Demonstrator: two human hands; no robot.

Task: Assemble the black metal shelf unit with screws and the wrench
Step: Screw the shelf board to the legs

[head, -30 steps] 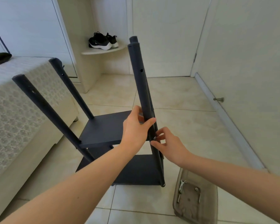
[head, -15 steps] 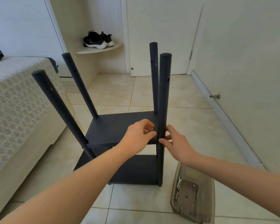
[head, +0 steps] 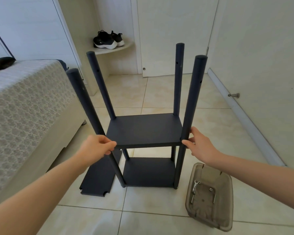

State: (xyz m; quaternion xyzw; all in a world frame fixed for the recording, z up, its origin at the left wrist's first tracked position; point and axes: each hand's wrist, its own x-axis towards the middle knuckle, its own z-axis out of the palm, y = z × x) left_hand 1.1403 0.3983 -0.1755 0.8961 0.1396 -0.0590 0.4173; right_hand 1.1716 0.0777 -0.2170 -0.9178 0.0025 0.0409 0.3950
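While both hands hold it, the shelf unit [head: 143,131] stands upright on the tiled floor [head: 159,92], near the bed [head: 24,107].

Head view, writing: one pale mark on the side of a shoe, too small to read.

Counts:
- Four posts: near-left post [head: 85,102], far-left post [head: 100,85], far-right post [head: 178,78], near-right post [head: 194,95].
- Two fitted panels: upper panel [head: 156,141] and lower panel [head: 148,172].
- One loose panel [head: 98,177], flat on the floor and touching the unit's left foot.
- One smoky plastic bin [head: 226,200], right of the unit. It holds one wrench [head: 194,185] and several screws [head: 210,189], too small to count surely.
- Two black shoes [head: 107,39] on a corner ledge [head: 112,49].

Left hand [head: 97,146]: fingers curled round the near-left post at the upper panel's corner.

Right hand [head: 199,145]: thumb in front and fingers behind, clasping the near-right post at the opposite corner.
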